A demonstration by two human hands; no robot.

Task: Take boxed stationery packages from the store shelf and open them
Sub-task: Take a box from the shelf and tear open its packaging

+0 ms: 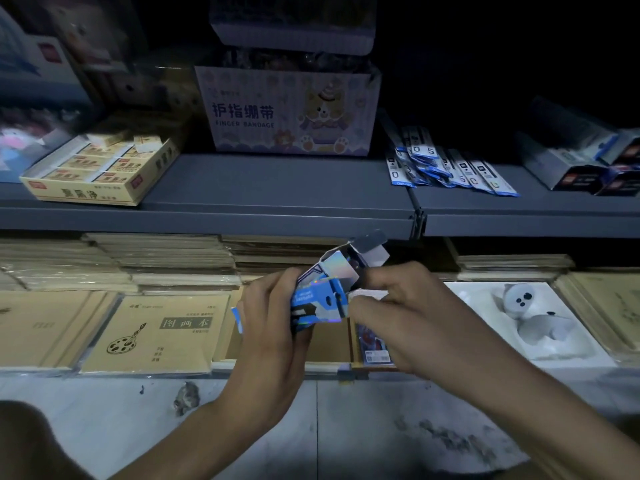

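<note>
Very dim all over; upper right corner almost black, nothing to make out there. Cannot read the print on the small blue box (pixel 320 296), half covered by fingers. Hard to tell what sits inside under its raised top flap (pixel 367 252). Holding this box in the air with both hands, in front of the lower row of goods. Left hand (pixel 266 320) curled round its lower end; right hand (pixel 408 313) pinching its right side near the opening. Behind, on the grey shelf (pixel 277 192): finger bandage carton (pixel 294 112), yellow eraser box (pixel 100 174), blue-white packets (pixel 446 168). Below: brown drawing books (pixel 152 334), grey cat figure (pixel 530 306) lying in a white tray (pixel 478 306).
</note>
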